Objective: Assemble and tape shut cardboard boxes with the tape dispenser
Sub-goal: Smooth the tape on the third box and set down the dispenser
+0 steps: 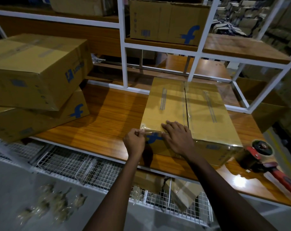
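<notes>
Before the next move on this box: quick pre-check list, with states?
1. Top seam of the box taped along its length: ok, clear tape runs over it.
2. Right hand flat on the near top edge, pinning the tape: ok.
3. Left hand pinching the tape end at the near left corner: ok.
4. Tape fully smoothed down the front face: cannot tell.
5. Tape dispenser within reach: ok, lying on the table right of the box.
6. Stacked boxes clear of the work: ok, apart to the left.
</notes>
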`<state>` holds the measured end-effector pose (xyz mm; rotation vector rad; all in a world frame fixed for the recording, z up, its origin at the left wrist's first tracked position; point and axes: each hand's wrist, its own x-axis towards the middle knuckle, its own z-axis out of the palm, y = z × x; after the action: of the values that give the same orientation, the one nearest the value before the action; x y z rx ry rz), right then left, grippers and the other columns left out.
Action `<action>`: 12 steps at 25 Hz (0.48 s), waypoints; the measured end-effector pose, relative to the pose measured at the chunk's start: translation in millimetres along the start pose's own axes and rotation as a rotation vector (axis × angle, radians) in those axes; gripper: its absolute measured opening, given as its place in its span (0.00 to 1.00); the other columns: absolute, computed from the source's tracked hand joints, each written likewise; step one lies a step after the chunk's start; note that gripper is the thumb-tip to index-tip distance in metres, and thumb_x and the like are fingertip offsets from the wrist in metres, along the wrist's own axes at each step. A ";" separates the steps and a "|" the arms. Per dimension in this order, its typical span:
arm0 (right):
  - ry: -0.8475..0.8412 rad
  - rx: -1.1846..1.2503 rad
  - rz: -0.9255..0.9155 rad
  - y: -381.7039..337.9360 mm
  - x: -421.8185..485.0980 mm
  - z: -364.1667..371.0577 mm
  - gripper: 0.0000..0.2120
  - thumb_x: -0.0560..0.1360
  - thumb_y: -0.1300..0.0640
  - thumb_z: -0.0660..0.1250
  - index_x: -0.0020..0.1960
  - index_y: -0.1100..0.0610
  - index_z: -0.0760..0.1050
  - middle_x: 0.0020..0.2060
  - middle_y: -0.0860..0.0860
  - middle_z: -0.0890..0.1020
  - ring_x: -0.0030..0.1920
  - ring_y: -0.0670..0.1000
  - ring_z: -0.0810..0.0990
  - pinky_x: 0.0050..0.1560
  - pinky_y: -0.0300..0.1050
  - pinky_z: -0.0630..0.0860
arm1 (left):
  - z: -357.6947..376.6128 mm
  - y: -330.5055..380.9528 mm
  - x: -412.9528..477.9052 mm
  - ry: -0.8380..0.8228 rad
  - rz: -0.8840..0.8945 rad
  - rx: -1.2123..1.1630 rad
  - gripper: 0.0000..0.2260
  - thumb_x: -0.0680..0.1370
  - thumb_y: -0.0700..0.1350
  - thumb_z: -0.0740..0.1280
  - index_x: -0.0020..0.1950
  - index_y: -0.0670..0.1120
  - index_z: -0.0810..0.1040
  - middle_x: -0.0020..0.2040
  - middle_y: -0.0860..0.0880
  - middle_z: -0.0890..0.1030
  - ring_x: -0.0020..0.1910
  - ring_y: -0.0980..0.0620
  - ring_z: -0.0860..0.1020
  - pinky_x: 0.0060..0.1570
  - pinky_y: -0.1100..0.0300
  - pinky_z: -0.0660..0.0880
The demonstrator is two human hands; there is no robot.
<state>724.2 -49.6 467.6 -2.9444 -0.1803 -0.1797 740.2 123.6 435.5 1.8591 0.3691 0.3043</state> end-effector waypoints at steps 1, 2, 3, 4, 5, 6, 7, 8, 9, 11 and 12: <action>0.028 -0.015 -0.006 0.9 0.3 0.9 0.25 0.80 0.37 0.48 0.73 0.44 0.65 0.73 0.46 0.67 0.73 0.53 0.63 0.70 0.57 0.60 | -0.1 -2.7 0.1 0.010 0.094 0.081 0.06 0.76 0.45 0.71 0.41 0.47 0.78 0.39 0.51 0.80 0.42 0.48 0.79 0.43 0.52 0.76; 0.054 -0.028 -0.007 1.8 0.8 1.5 0.24 0.80 0.37 0.49 0.71 0.43 0.67 0.72 0.46 0.69 0.72 0.52 0.65 0.67 0.56 0.62 | -0.3 -4.5 -0.2 0.014 0.158 0.150 0.06 0.76 0.45 0.71 0.41 0.47 0.77 0.39 0.52 0.79 0.43 0.49 0.78 0.46 0.52 0.74; 0.077 -0.037 -0.006 2.5 1.2 2.0 0.22 0.80 0.37 0.51 0.70 0.43 0.68 0.70 0.45 0.71 0.70 0.52 0.66 0.65 0.54 0.64 | -0.7 -6.6 -0.4 0.015 0.200 0.207 0.07 0.76 0.46 0.70 0.41 0.48 0.75 0.39 0.52 0.78 0.44 0.50 0.75 0.48 0.52 0.70; 0.101 -0.048 -0.006 3.1 1.6 3.0 0.21 0.80 0.37 0.53 0.69 0.42 0.69 0.69 0.45 0.72 0.69 0.51 0.68 0.62 0.53 0.65 | -1.7 -7.7 -0.3 0.018 0.236 0.257 0.07 0.76 0.47 0.70 0.41 0.49 0.74 0.40 0.53 0.77 0.45 0.51 0.73 0.49 0.54 0.66; 0.121 -0.062 -0.006 3.3 1.9 3.8 0.20 0.79 0.37 0.55 0.68 0.42 0.70 0.68 0.44 0.73 0.67 0.51 0.69 0.59 0.53 0.65 | -3.2 -9.5 0.8 0.022 0.271 0.298 0.08 0.76 0.47 0.70 0.40 0.49 0.73 0.40 0.54 0.76 0.46 0.51 0.72 0.49 0.55 0.62; 0.136 -0.077 -0.007 3.2 2.4 4.5 0.20 0.79 0.37 0.56 0.68 0.41 0.70 0.67 0.44 0.74 0.66 0.51 0.70 0.57 0.52 0.65 | -5.7 -10.8 2.8 0.027 0.298 0.329 0.09 0.76 0.49 0.70 0.39 0.49 0.72 0.39 0.54 0.74 0.47 0.50 0.73 0.48 0.55 0.61; 0.149 -0.087 -0.009 3.0 3.7 5.2 0.20 0.78 0.37 0.57 0.67 0.41 0.71 0.66 0.44 0.74 0.65 0.51 0.71 0.56 0.52 0.65 | -8.5 -12.1 7.3 0.025 0.306 0.356 0.12 0.75 0.51 0.70 0.38 0.49 0.70 0.38 0.54 0.73 0.46 0.49 0.73 0.47 0.55 0.61; 0.162 -0.097 -0.012 3.4 5.1 6.0 0.20 0.78 0.38 0.59 0.67 0.42 0.71 0.66 0.44 0.75 0.64 0.52 0.71 0.54 0.52 0.65 | -11.3 -12.9 13.5 0.016 0.299 0.389 0.14 0.74 0.55 0.70 0.38 0.49 0.68 0.38 0.53 0.72 0.46 0.48 0.72 0.47 0.53 0.62; 0.172 -0.116 -0.014 4.1 6.2 6.9 0.20 0.77 0.38 0.59 0.66 0.42 0.72 0.66 0.44 0.76 0.62 0.52 0.72 0.53 0.52 0.65 | -13.8 -14.0 21.7 0.010 0.300 0.437 0.16 0.73 0.58 0.70 0.40 0.49 0.69 0.40 0.52 0.72 0.46 0.48 0.71 0.48 0.52 0.64; 0.197 -0.155 -0.015 5.3 7.6 7.2 0.20 0.76 0.37 0.60 0.66 0.42 0.72 0.65 0.44 0.76 0.60 0.52 0.73 0.51 0.51 0.66 | -19.5 -11.9 39.4 -0.004 0.405 0.551 0.18 0.71 0.58 0.73 0.51 0.49 0.72 0.50 0.48 0.73 0.52 0.47 0.71 0.52 0.49 0.68; 0.204 -0.165 -0.014 5.5 8.2 7.2 0.22 0.75 0.36 0.62 0.66 0.42 0.72 0.65 0.44 0.76 0.60 0.52 0.74 0.50 0.51 0.67 | -21.9 -7.5 47.4 -0.042 0.513 0.593 0.22 0.70 0.56 0.74 0.59 0.49 0.72 0.56 0.46 0.73 0.56 0.46 0.71 0.54 0.47 0.69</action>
<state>733.8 -52.7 460.7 -3.0608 -0.1644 -0.5174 774.5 163.7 436.3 2.5329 -0.0730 0.5435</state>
